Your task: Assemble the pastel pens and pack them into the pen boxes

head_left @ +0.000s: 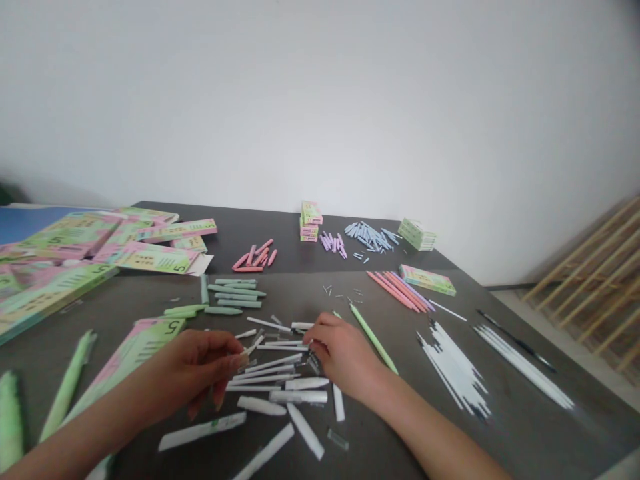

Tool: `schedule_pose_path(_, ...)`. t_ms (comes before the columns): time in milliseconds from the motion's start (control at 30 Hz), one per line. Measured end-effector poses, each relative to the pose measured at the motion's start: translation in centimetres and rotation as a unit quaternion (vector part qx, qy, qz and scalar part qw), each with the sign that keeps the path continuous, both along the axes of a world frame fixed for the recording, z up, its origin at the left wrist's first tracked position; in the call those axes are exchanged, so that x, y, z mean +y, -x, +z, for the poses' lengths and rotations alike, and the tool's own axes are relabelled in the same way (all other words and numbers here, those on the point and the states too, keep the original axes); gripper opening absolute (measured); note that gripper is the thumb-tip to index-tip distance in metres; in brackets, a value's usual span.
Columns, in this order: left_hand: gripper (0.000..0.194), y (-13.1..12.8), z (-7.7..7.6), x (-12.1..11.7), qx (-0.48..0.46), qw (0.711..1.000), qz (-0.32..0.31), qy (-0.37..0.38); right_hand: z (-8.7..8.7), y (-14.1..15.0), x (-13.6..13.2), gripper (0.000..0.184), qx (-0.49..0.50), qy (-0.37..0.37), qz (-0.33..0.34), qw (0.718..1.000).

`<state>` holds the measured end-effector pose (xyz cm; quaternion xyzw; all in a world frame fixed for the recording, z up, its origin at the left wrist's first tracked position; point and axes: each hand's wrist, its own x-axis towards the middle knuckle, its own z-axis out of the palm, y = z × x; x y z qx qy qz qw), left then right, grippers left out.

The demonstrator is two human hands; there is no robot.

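Observation:
My left hand (200, 367) pinches a small, thin white pen part (254, 345) between thumb and fingertips. My right hand (343, 357) is closed, fingertips down at the right side of the pile; what they grip, if anything, is hidden. Between the hands lie loose white pen barrels (299, 397) and thin white tubes (270, 365). Small clear plastic pieces, such as a clear clip (338, 439), are scattered among them. A light green pen (373, 339) lies just right of my right hand.
Green pen parts (235, 293), pink parts (255, 257), purple parts (334, 243) and blue parts (370, 235) lie in groups farther back. Printed pen boxes (65, 233) pile up at left. White refills (455, 370) and assembled pink pens (395, 290) lie at right.

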<state>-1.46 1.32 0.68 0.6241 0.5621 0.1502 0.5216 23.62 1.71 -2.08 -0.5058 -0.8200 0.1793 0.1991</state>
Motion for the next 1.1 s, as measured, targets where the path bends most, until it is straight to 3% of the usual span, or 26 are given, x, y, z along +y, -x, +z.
schedule_pose_path(200,0.047,1.4,-0.2,0.9,0.070,0.991,0.028,-0.108,0.7,-1.2,0.4,0.021,0.014,-0.029,-0.068,0.997)
schedule_pose_path(367,0.033,1.9,-1.2,1.3,0.172,0.969,-0.024,-0.176,0.4,-1.5,0.5,0.021,0.018,-0.038,-0.065,0.997)
schedule_pose_path(500,0.030,1.8,-1.5,1.2,0.193,0.964,-0.043,-0.177,-0.2,0.2,0.2,0.018,0.027,-0.042,-0.005,0.999)
schedule_pose_path(733,0.028,2.0,-1.7,0.9,0.204,0.967,-0.042,-0.146,-0.2,6.0,0.8,0.017,-0.075,-0.086,0.173,0.978)
schedule_pose_path(867,0.018,1.8,-1.3,0.7,0.214,0.963,-0.031,-0.158,-0.6,7.6,1.6,0.020,-0.108,-0.078,0.192,0.972)
schedule_pose_path(1100,0.014,1.6,-0.7,0.3,0.241,0.953,-0.035,-0.177,-1.7,8.0,1.7,0.017,-0.113,-0.060,0.192,0.973)
